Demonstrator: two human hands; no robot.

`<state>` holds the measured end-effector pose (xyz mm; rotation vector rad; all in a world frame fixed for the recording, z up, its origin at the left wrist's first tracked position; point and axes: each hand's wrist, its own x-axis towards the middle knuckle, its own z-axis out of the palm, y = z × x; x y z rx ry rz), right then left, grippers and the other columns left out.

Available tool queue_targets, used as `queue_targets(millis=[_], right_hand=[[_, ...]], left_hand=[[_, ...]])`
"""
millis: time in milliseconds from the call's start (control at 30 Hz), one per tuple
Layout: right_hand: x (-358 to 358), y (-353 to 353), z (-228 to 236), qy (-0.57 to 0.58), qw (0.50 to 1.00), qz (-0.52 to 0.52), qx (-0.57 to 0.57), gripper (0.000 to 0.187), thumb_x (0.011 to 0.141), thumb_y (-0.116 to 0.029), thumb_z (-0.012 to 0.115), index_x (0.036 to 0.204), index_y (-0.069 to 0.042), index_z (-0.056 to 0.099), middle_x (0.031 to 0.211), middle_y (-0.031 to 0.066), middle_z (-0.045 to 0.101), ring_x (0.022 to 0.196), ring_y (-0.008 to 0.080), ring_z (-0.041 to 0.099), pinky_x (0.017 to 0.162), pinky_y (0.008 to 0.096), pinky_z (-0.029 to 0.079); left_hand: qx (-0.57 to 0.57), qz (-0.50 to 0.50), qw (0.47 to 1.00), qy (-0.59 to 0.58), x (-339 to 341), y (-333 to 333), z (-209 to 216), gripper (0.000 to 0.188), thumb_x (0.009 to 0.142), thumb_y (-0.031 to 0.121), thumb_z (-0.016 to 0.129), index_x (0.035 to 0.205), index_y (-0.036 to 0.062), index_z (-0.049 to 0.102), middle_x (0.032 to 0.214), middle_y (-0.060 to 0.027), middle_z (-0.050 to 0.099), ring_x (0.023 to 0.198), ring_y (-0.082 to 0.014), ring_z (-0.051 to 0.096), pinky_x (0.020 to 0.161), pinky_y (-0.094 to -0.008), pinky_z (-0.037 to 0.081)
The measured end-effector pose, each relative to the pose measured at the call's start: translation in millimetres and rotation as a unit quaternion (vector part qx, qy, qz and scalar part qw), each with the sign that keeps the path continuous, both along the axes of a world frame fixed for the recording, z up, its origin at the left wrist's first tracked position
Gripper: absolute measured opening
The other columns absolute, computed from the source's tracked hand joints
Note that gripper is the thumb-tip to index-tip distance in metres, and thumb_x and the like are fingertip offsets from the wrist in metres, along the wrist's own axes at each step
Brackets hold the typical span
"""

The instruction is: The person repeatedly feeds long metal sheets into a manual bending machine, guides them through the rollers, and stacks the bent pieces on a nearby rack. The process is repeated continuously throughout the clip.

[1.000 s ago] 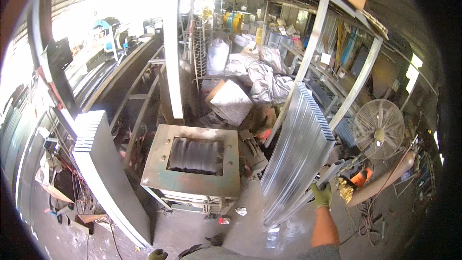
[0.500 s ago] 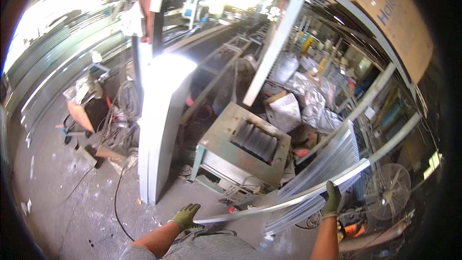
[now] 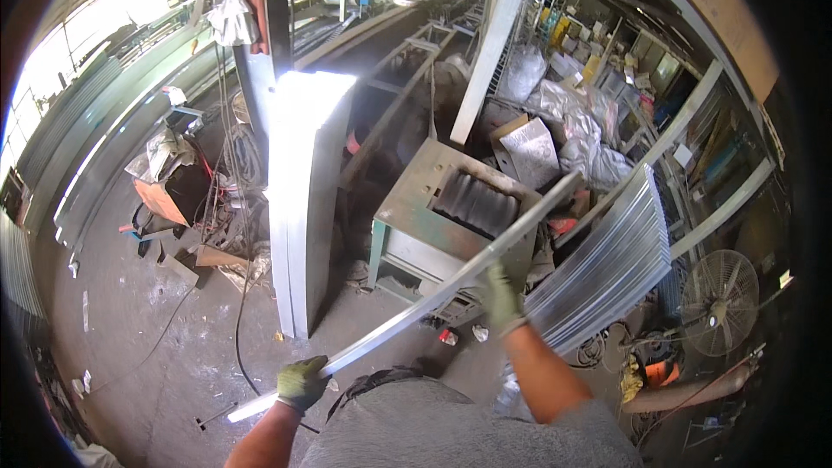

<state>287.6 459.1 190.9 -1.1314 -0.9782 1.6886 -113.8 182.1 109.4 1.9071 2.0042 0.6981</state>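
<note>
Holding a long, thin metal sheet (image 3: 433,299) edge-on, the head view shows both gloved hands closed on it: the left hand (image 3: 301,381) has its grip wrapped round the lower end, the right hand (image 3: 501,295) clasps it past the middle. The sheet runs slantwise in the air above the floor, its far end over the green roller machine (image 3: 451,217), clear of the slot. The lift looks done; feeding or setting down is left. A stack of corrugated sheets (image 3: 607,269) leans just to the right, a fan (image 3: 718,302) beyond.
</note>
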Motion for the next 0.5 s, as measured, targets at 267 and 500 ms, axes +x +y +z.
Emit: queue_targets(millis=[267,500], right_hand=[[-85,23,-95,0.000,0.993,-0.072,-0.095,0.068,0.099,-0.060,0.076,0.148,-0.016,0.061,0.126,0.0080,0.074,0.095,0.0208,0.074,0.070,0.0344,0.056],[-62,57,-142,-0.083,0.993,-0.042,-0.071,0.072,0.104,-0.060,0.072,0.152,-0.007,0.065,0.149,0.0091,0.068,0.131,0.0195,0.064,0.112,0.0363,0.050]], left_hand=[[-0.067,0.036,0.996,-0.044,62,-7,17,0.057,0.090,0.031,0.082,0.140,0.0118,0.064,0.133,-0.0164,0.075,0.115,-0.0434,0.072,0.097,-0.0572,0.057],[-0.434,0.083,0.873,-0.207,33,-185,-29,0.053,0.104,0.040,0.072,0.150,0.0146,0.066,0.138,-0.0173,0.076,0.129,-0.0360,0.072,0.103,-0.0457,0.057]])
